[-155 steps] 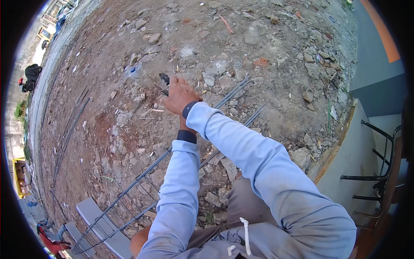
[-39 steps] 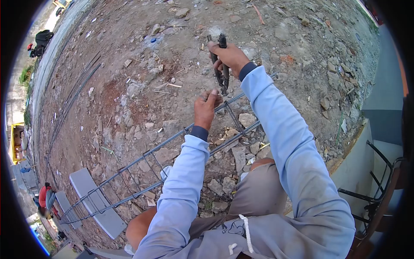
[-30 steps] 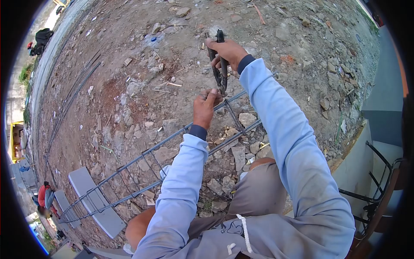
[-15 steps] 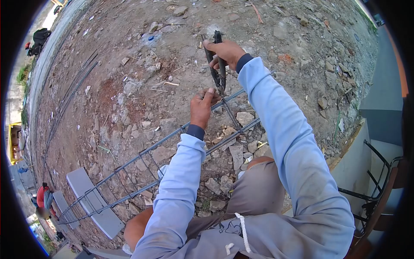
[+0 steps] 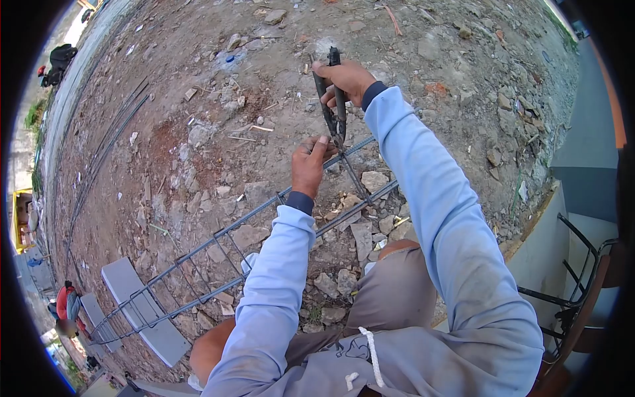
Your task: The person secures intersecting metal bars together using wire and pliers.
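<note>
Gripping dark metal pincers (image 5: 340, 109) at twelve o'clock in right hand (image 5: 352, 79) | pinching, contents unclear, with left hand (image 5: 308, 171) | likely working joint (image 5: 342, 154) on grey ladder-shaped steel frame (image 5: 217, 235) | next calling for steady hold

Past the right grip (image 5: 350, 79), open room stretches over low, stone-strewn ground (image 5: 198, 59). Nearer the body, a steel bar cage (image 5: 228, 233) runs diagonally across the way, leaving only the gaps between its crosspieces for a hand to reach down. The pliers (image 5: 340, 99) block the straight line from that grip to the left grip (image 5: 309, 164). A grey slab (image 5: 144, 309) lies under the cage; the trousered knee (image 5: 397, 284) crowds the near side, and black tubing (image 5: 546, 297) juts in at far right.
</note>
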The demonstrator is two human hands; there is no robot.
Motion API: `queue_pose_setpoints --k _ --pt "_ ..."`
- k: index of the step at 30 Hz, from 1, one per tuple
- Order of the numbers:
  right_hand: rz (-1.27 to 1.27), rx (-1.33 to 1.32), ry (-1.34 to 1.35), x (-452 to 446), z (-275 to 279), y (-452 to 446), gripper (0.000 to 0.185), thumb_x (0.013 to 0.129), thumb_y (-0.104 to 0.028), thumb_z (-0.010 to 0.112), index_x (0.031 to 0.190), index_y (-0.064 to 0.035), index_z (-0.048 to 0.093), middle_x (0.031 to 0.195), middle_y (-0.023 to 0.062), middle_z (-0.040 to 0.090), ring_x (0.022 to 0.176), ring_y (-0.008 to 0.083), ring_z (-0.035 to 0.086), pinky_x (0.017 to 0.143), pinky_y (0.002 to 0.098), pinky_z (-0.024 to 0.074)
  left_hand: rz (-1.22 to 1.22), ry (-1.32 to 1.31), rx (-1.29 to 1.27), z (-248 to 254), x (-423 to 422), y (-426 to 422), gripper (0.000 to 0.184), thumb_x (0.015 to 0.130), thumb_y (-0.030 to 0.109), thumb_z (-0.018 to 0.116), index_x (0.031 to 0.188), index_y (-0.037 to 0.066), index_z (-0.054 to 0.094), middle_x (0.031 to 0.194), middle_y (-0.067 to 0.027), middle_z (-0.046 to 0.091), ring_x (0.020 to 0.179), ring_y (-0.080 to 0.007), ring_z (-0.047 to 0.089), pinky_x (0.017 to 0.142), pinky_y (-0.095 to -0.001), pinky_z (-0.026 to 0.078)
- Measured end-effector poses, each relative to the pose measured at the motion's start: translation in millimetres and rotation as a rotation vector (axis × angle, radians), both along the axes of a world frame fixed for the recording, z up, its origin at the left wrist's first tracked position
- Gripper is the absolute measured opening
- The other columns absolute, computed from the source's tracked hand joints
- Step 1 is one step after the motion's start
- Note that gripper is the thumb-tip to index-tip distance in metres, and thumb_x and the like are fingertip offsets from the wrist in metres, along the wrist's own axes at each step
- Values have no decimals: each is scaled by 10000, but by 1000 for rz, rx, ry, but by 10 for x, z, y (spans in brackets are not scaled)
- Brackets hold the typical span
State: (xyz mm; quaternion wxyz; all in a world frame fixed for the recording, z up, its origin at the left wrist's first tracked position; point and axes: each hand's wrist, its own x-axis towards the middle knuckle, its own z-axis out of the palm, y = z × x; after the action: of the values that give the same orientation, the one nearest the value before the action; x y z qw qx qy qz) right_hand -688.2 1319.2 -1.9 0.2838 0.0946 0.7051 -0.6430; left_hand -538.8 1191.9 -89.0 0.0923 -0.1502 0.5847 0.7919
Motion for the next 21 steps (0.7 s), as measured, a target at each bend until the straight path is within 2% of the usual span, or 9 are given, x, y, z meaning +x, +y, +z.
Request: queue_pose_setpoints --k 3,4,7,9,12,13,15,18,21 --pt "5 39 12 -19 -62 18 514 865 -443 602 997 51 557 902 173 594 579 212 587 519 339 517 21 12 -23 -27 6 11 294 921 236 571 987 -47 613 854 -105 659 776 -166 644 737 -284 521" --pt "11 51 16 -26 -81 13 526 861 -453 603 996 53 559 897 176 593 572 212 580 516 340 520 14 13 -43 -45 5 6 301 919 244 575 998 -45 612 869 -109 656 801 -175 642 757 -290 518" --pt "-17 68 10 -36 -127 -9 565 845 -507 599 975 42 583 876 166 588 644 214 564 568 377 495 -3 12 -102 -65 -12 -8 315 913 258 584 1020 -37 611 907 -115 653 853 -188 637 800 -299 511" --pt "47 173 77 -61 -125 -20 579 834 -542 594 940 28 601 864 150 583 702 220 547 624 399 462 -9 12 -134 -63 -14 -6 311 913 259 584 1015 -34 617 920 -108 657 857 -180 634 807 -296 506" --pt "85 236 95 -72 -101 -44 586 818 -585 586 893 -5 622 849 126 579 777 227 521 689 421 413 -13 -24 -105 -46 -19 -9 310 914 262 581 1018 -27 619 939 -105 662 870 -173 632 810 -292 502" --pt "87 240 85 -60 -96 -61 586 813 -598 584 879 -18 628 845 118 578 800 229 513 707 426 396 10 -27 -95 -40 -17 1 297 914 258 580 996 -23 631 903 -89 668 829 -148 622 768 -275 492" --pt "27 141 48 -56 -133 -103 553 818 -589 589 885 -41 624 835 114 578 789 227 507 707 422 401 53 -35 -76 -45 -19 34 279 914 251 579 953 -15 655 830 -56 678 747 -100 603 685 -241 473" --pt "-59 -25 -46 -53 -195 -136 499 827 -566 599 903 -73 616 826 100 589 787 218 501 713 413 407 -1 -32 -75 -53 -16 -3 304 920 258 570 1027 -23 610 951 -110 660 882 -174 633 804 -293 502" --pt "-21 -171 -72 -35 -187 -146 457 834 -536 612 919 -88 600 824 86 605 798 209 526 730 411 419 -11 -61 -46 -45 -24 -13 315 924 266 563 1040 -24 602 955 -111 657 881 -185 636 804 -307 509"
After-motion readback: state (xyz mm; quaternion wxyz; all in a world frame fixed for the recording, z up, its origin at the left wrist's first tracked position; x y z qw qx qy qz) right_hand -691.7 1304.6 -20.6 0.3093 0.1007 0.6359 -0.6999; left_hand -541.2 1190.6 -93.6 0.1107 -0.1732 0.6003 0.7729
